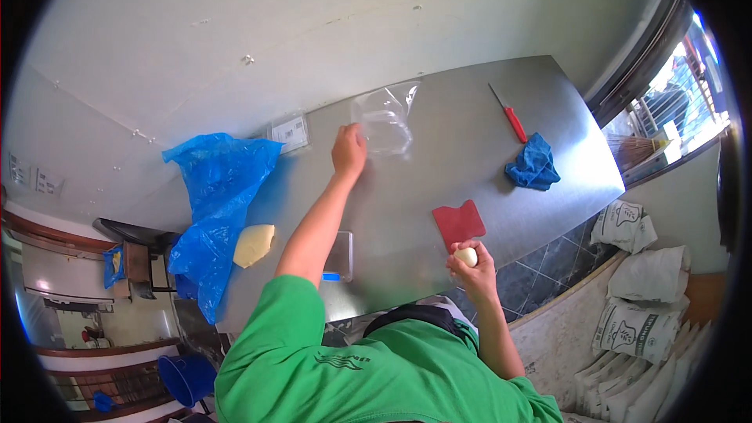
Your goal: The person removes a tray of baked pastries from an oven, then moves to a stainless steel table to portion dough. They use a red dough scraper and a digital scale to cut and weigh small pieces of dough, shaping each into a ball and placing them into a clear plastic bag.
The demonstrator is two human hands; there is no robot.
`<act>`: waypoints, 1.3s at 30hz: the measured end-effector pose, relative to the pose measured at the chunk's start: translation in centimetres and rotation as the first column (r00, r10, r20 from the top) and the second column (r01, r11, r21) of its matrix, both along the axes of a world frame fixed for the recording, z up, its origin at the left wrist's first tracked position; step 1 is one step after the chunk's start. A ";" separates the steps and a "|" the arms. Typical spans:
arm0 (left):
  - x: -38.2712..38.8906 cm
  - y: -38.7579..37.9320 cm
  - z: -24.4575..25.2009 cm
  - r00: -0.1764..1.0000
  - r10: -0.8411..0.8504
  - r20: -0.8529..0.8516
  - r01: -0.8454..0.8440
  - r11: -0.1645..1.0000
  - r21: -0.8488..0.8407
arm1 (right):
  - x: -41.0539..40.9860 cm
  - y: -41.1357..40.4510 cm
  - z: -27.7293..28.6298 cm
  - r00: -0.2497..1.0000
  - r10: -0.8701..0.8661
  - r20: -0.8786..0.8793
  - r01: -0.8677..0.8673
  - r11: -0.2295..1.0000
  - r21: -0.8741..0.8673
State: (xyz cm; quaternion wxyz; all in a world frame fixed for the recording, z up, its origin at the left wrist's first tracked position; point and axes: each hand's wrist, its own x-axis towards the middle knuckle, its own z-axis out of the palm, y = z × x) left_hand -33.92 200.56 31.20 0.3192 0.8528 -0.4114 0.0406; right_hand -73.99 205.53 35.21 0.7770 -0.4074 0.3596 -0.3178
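Note:
My right hand [479, 279] holds a small pale dough ball [467, 256] in curled fingers, above the table's near edge. Just beyond it lies a red dough scraper [460, 222], its lower end partly behind the hand. My left hand [349, 151] reaches far across the table to the left edge of a clear plastic bag [385, 120]; whether the fingers grip the film is hidden. Left of my left forearm, a larger piece of pale yellow dough [254, 245] sits against a blue plastic sheet [220, 188]. My forearm partly covers a flat device with a blue display [331, 277], apparently a digital scale.
On the steel table [411, 182], a red-handled knife [514, 123] lies beyond a crumpled blue cloth [534, 164]. A printed card in a clear holder [289, 134] leans by the wall. White sacks [634, 329] stand right; a blue bucket [187, 379] is lower left.

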 end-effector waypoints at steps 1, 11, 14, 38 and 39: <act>-3.3 0.5 0.6 0.995 -0.066 0.080 0.073 0.994 -0.081 | 0.2 0.0 0.2 1.000 -0.016 -0.013 0.016 1.000 0.009; -24.1 13.4 3.7 0.966 -0.256 -0.043 0.243 0.949 -0.201 | 9.8 -5.6 -2.9 0.920 -0.220 -0.325 -0.258 0.286 -0.923; -26.5 15.1 4.1 0.926 -0.366 -0.097 0.333 0.909 -0.251 | 12.2 -5.7 0.0 0.848 0.274 -0.453 -0.339 0.938 -0.067; -30.0 7.2 10.5 0.854 -0.250 0.457 -0.024 0.857 0.515 | 13.4 -0.5 -6.0 0.737 0.587 -0.337 -0.675 0.668 -0.313; -29.6 6.8 10.4 0.858 -0.241 0.453 -0.029 0.858 0.512 | 13.3 -0.4 -6.4 0.772 0.536 -0.342 -0.634 0.688 -0.353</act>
